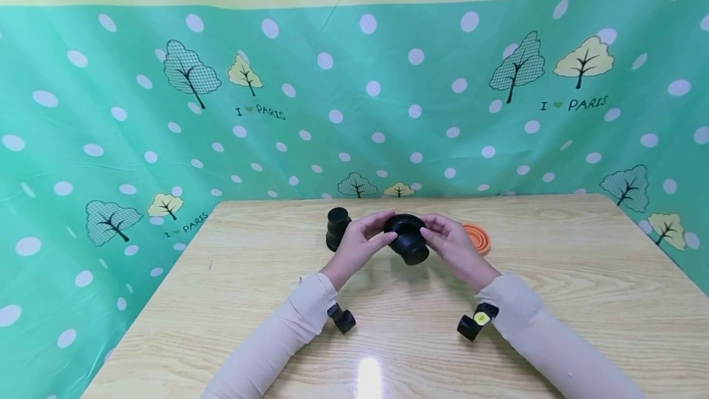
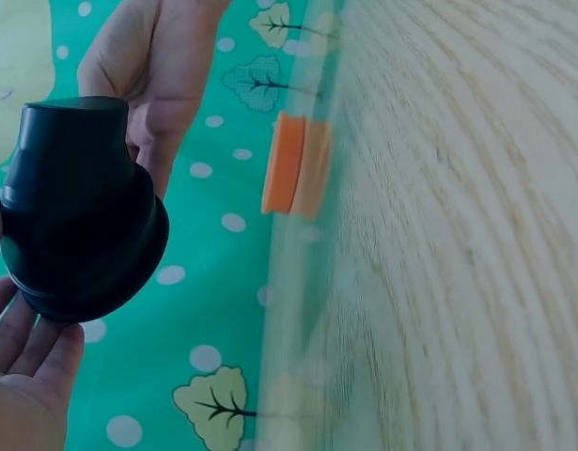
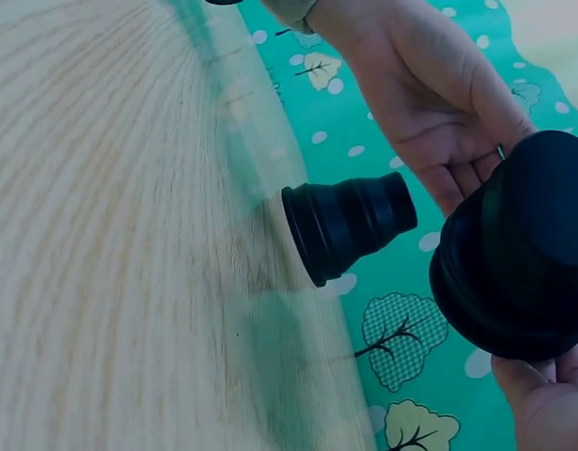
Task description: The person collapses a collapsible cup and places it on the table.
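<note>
"Above the far half of the bench (image 1: pixel 249 300), what do you see?"

"The person's left grip (image 1: pixel 364 237) and right grip (image 1: pixel 456 250), both pinching one stepped black cup (image 1: pixel 410 242) between thumb and fingers, one at each side of its wide rim."

"How does it sit there?"

"Tilted and clear of the wood, its narrow end slanting down toward the person."

"And close around?"

"Just beside the left grip, a second black cup (image 3: pixel 350 225) stands on the bench, wide end down, narrowing upward in steps. Next to the right grip, partly hidden by it in the head view, lies a low orange ringed piece (image 1: pixel 479 239)."

"Further out?"

"Pale sleeves (image 1: pixel 271 337), with a small black device (image 1: pixel 346 322) at each wrist. Beyond the bench's far edge hangs a green curtain (image 1: pixel 310 91) with white dots and printed trees."
</note>
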Motion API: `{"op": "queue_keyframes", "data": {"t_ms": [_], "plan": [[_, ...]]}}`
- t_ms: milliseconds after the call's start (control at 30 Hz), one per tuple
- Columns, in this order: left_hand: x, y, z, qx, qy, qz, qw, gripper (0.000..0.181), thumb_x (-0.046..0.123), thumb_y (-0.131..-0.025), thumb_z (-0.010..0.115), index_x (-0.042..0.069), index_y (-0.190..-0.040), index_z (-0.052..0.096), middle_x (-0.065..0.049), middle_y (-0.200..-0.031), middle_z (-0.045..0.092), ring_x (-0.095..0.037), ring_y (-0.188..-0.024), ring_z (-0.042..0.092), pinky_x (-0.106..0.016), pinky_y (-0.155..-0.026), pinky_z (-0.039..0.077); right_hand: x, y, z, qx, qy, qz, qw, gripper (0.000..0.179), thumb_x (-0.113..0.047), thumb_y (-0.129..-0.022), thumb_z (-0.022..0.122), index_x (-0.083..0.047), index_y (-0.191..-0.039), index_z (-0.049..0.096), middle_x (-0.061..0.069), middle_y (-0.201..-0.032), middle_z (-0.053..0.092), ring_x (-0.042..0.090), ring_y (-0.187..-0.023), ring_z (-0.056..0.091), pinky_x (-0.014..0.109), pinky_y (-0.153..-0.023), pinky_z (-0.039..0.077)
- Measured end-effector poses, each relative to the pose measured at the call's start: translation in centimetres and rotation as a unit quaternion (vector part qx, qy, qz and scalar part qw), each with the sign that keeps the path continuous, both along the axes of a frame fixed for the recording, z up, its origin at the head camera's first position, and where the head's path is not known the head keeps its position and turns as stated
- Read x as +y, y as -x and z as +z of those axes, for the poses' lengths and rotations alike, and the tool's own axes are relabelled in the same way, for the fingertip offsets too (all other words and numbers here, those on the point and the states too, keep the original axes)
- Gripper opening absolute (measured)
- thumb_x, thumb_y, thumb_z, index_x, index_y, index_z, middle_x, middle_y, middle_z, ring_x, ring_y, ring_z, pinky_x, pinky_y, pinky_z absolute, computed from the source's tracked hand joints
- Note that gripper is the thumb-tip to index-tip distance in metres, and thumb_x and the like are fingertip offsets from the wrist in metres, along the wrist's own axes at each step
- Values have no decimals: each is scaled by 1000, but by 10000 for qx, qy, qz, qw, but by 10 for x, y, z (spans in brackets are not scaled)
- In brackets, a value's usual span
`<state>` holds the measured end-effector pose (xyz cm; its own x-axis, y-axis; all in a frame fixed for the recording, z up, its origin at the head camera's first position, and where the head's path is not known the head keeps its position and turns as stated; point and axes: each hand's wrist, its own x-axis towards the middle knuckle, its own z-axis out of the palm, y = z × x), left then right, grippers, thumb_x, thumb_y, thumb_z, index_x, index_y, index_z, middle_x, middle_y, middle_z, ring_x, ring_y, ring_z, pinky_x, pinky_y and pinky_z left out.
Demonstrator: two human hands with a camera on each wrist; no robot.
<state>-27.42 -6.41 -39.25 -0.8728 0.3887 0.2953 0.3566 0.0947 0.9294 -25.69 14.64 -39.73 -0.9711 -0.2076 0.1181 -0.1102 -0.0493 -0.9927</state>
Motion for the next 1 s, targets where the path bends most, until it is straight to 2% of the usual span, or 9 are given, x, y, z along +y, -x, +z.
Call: {"op": "queue_keyframes", "data": {"t_ms": [167,267,400,500,600,667,767,867,1000], "plan": [[5,0,0,-96,-171,70,9998,43,6,-87,66,-3,-128,56,-21,-125,60,-30,-113,58,-25,-93,50,0,0,-1,-137,289,8,9995,18,-2,-95,52,2,-113,54,-6,-94,61,4,-89,59,15,-77,52],[8,0,0,-77,-172,163,9997,41,5,-87,66,-3,-126,57,-21,-126,59,-31,-112,58,-25,-93,51,1,-1,-1,-159,338,7,9993,18,-2,-95,52,3,-113,54,-6,-93,61,4,-88,59,14,-76,52],[10,-11,13,21,2,315,9995,39,3,-87,66,-6,-124,58,-22,-125,60,-32,-110,59,-26,-91,52,1,-2,0,-206,455,34,9987,19,-1,-96,49,4,-113,53,-6,-93,61,4,-87,59,15,-76,52],[12,-11,12,122,92,531,9985,36,1,-86,66,-6,-120,61,-22,-122,62,-32,-106,61,-26,-88,54,1,-3,0,-229,546,84,9982,16,-1,-96,49,0,-111,55,-7,-93,61,4,-87,60,15,-76,52],[12,-4,0,199,11,703,9973,34,3,-84,69,-2,-117,65,-18,-120,64,-29,-105,62,-25,-85,54,2,-4,-1,-235,499,111,9984,17,-2,-96,49,-1,-113,55,-6,-96,61,3,-88,61,16,-77,52],[12,0,-5,205,-17,696,9974,34,5,-84,69,0,-117,65,-17,-120,64,-28,-107,63,-25,-86,54,2,-4,-2,-178,237,80,9995,24,-3,-96,50,5,-119,52,-3,-100,61,3,-90,60,16,-80,52],[9,0,-8,179,29,675,9976,33,9,-84,70,3,-116,67,-14,-118,66,-25,-108,63,-24,-86,54,4,-4,-4,3,-454,7,9990,33,-8,-96,54,7,-125,52,6,-112,62,3,-97,59,16,-85,50],[5,-1,-10,132,168,708,9973,32,11,-83,71,5,-115,68,-12,-114,68,-21,-105,65,-22,-84,54,4,-6,-4,331,-1242,-24,9917,37,-17,-94,59,-1,-127,55,13,-118,62,8,-102,60,19,-88,49],[2,-3,-10,98,298,668,9973,32,13,-83,72,7,-114,69,-9,-113,69,-18,-103,66,-21,-83,54,0,-8,-1,811,-1776,63,9807,40,-27,-93,61,-7,-128,57,13,-119,63,20,-108,61,27,-91,50]]}}
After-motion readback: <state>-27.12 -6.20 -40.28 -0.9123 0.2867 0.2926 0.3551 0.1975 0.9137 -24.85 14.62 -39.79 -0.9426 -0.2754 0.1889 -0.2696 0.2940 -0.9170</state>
